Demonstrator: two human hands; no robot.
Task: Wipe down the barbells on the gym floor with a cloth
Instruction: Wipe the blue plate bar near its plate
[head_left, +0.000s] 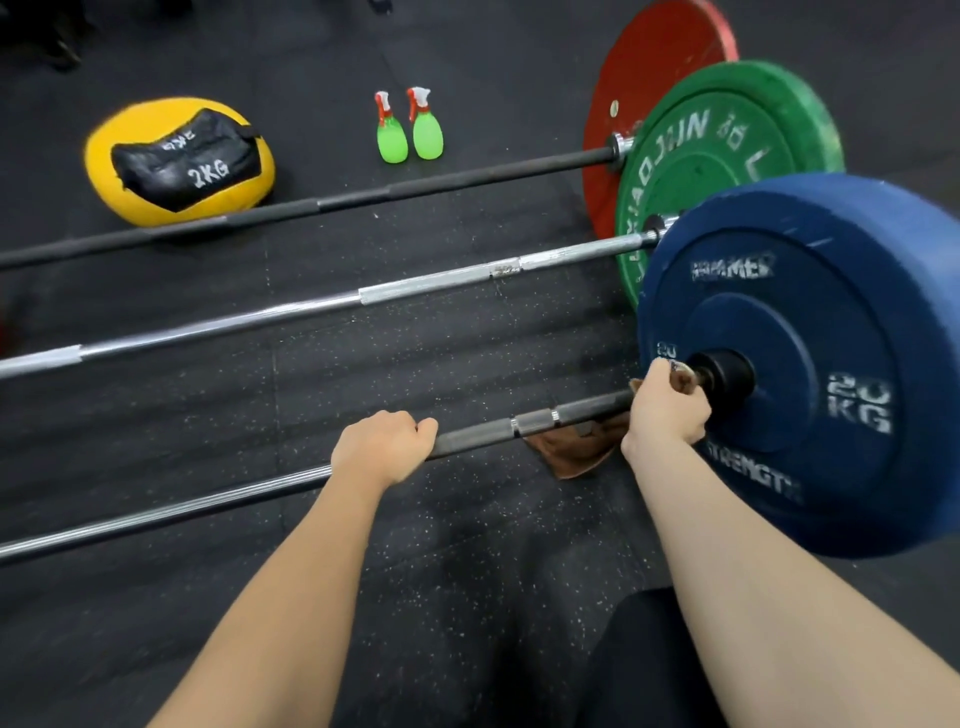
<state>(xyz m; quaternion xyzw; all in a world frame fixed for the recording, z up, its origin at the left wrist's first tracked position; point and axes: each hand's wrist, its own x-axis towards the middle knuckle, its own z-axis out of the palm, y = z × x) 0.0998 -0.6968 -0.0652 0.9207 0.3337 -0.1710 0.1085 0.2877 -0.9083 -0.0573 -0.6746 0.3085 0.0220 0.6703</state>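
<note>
Three barbells lie side by side on the black gym floor. The nearest barbell (483, 431) carries a blue 20 kg plate (831, 332). My left hand (379, 447) grips its shaft near the middle. My right hand (667, 402) grips a brown cloth (576, 449) wrapped round the shaft right beside the blue plate's collar; the cloth's loose end hangs under the bar. The middle chrome barbell (426, 285) has a green plate (727, 150). The far black barbell (353, 197) has a red plate (649, 67).
Two green spray bottles (410, 127) with red-and-white triggers stand on the floor beyond the far bar. A yellow and black 2 kg sandbag ball (179, 161) lies at the left. My dark-clothed knee (639, 660) shows at the bottom.
</note>
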